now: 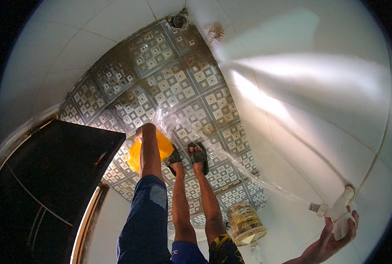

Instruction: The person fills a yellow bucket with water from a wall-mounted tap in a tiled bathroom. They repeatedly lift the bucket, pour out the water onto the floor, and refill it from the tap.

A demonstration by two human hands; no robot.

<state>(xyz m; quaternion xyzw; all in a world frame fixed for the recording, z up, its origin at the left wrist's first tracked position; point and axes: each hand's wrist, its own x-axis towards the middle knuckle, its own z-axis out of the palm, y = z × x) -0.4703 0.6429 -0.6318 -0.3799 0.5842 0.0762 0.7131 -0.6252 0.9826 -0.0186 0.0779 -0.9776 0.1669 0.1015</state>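
My left hand [145, 130], at the end of a blue sleeve, is closed on a yellow-orange plastic mug [160, 145] above the floor. My forearm covers part of the mug, and most of the fingers are hidden. At the lower right, my right hand [325, 244] has its fingers curled round a white wall tap [339, 209]. A long stream of water [235, 162] shoots leftward from the tap's spout. It breaks into a clear splash [166, 119] beside the mug, near my left hand.
My feet in dark sandals [198, 154] stand on the patterned tile floor [174, 88], which has brown stains. A stained yellow bucket [244, 222] is by the right wall. A dark door [59, 176] stands at the left. In the far corner is a drain [178, 21].
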